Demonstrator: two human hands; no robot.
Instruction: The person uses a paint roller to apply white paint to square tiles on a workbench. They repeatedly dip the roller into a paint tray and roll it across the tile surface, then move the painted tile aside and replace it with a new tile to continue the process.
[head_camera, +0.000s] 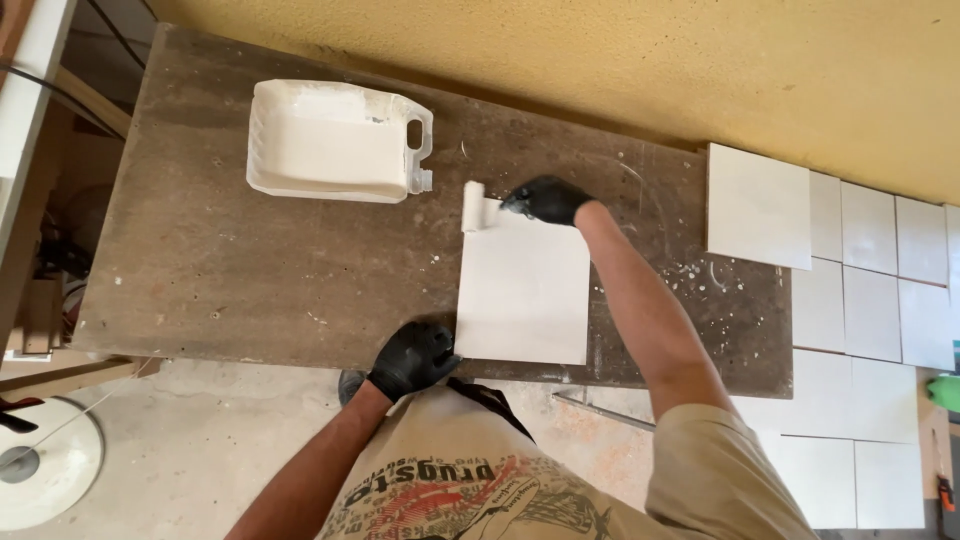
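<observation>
Tile: square white tile (523, 295) lies flat near the front edge of the counter, just ahead of the person's chest.
Counter: long brown, scuffed and paint-speckled counter (250, 260) carries everything; it runs along a yellow wall (650, 60).
Stacked tiles: more white square tiles (860, 290) lie in rows at the right end, one larger pale tile (758, 205) resting on the counter's corner, well apart from the one being worked.
Tray: white plastic jug cut open as a tray (330, 140) sits at the back left, holding white liquid, near the roller but not touching it.
Right hand: black-gloved right hand (548, 198) reaches over the tile's far edge, fingers clamped on the roller's handle.
Left hand: black-gloved left hand (412, 358) presses on the tile's near left corner, fingers curled together over the edge, steadying it.
Roller: small white foam roller (473, 206) rests at the tile's far left corner, partly on the tile.
Step in hand: by my reading, coating the tile's face with the roller, at the far edge.
Next move calls for: probably an even stroke drawn toward the body along the tile, while the left hand keeps the corner from sliding; the roller likely needs reloading at the tray if it runs dry.
</observation>
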